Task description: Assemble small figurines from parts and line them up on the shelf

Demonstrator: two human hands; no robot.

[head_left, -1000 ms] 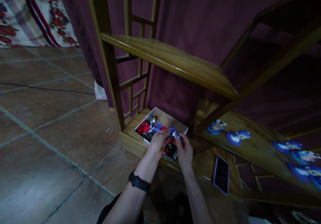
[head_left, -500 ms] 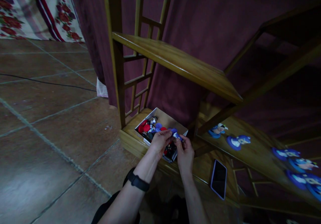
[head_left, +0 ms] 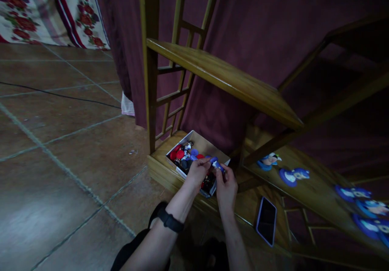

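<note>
Between my two hands is a small blue-and-white figurine [head_left: 216, 165] with a round blue base, held above a cardboard box. My left hand [head_left: 199, 172], with a dark band on its wrist, pinches the base end. The fingers of my right hand [head_left: 226, 184] are closed on the other end. Below them the open box [head_left: 209, 144] holds several small red, blue and black pieces, with red discs [head_left: 180, 154] at its left side. My hands and forearms hide part of the box's near side and contents.
A phone [head_left: 266, 221] lies on the low wooden shelf right of my hands. Several blue-based figurines [head_left: 293, 176] are on the shelf board farther right. A wooden shelf board [head_left: 225, 76] juts out above the box. A black cable [head_left: 60, 95] crosses the tiled floor.
The view has shifted slightly, so the shelf and box appear a little farther right. Both hands still hold the figurine over the box, which shows at a slightly different angle.
</note>
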